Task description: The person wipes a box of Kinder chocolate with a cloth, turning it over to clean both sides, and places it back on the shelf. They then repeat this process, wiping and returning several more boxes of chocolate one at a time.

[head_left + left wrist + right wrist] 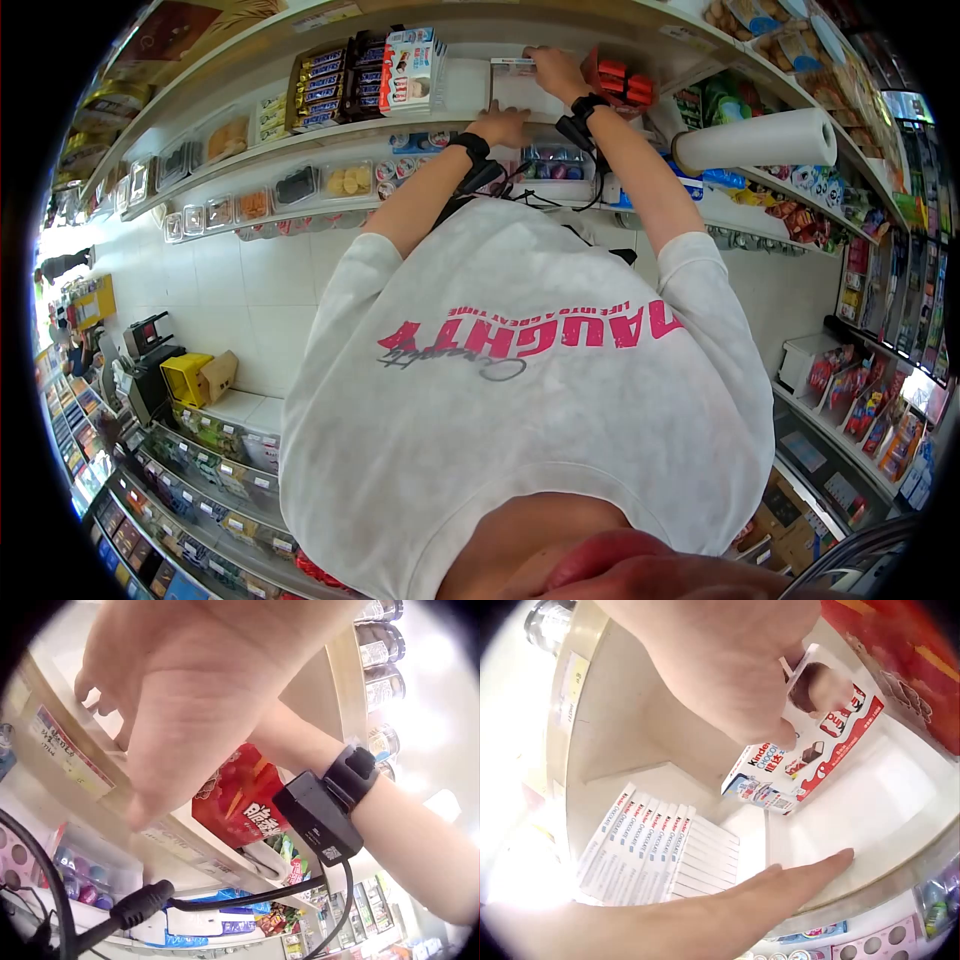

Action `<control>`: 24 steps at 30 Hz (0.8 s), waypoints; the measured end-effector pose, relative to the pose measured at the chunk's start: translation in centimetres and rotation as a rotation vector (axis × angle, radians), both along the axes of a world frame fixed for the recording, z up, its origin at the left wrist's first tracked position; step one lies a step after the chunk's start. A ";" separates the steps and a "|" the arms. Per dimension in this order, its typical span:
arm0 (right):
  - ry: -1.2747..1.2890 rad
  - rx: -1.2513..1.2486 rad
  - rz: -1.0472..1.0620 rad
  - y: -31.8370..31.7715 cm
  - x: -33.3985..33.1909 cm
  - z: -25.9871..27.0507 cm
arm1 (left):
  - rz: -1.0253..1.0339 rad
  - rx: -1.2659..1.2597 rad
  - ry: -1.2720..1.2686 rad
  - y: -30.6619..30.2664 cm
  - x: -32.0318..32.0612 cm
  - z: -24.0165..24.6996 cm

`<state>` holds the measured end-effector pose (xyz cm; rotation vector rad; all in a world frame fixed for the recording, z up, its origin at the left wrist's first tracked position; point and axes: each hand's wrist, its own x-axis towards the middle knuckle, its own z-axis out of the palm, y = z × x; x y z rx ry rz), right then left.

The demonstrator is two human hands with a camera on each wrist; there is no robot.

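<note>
In the right wrist view, my right hand (727, 667) (555, 72) grips a white-and-red Kinder Chocolate box (806, 742) (513, 67) by its upper part, above a white shelf surface. The box stands tilted, its printed front showing. My left hand (500, 127) (795, 889) (187, 705) lies low at the shelf's front edge with fingers extended and holds nothing visible. A row of matching Kinder boxes (660, 840) (410, 78) stands to the left of both hands.
Red packets (622, 82) stand right of my hands, and a large white roll (755, 142) lies farther right. Dark-wrapped bars (322, 85) sit left of the Kinder boxes. Clear food tubs (295, 185) line the lower shelf. Black cables (247, 898) hang near my wrists.
</note>
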<state>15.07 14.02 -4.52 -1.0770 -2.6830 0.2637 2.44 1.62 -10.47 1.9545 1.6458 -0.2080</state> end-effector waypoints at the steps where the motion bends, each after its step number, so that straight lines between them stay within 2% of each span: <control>1: -0.001 -0.004 0.013 0.1 -0.2 -0.3 | 0.047 -0.014 0.011 -0.7 0.3 2.0; 7: 0.069 0.051 -0.040 0.4 -0.4 -1.7 | -0.032 0.071 -0.006 -1.6 -0.6 1.9; 16: 0.020 0.012 -0.114 1.2 -0.7 -2.5 | 0.008 0.088 -0.023 -2.1 -0.1 2.1; 19: 0.077 -0.073 -0.112 1.6 -0.8 -2.2 | 0.016 0.087 0.004 -2.6 0.3 2.7; 24: 0.161 0.027 -0.038 2.0 0.3 -3.0 | 0.016 0.165 0.009 -2.9 0.2 1.3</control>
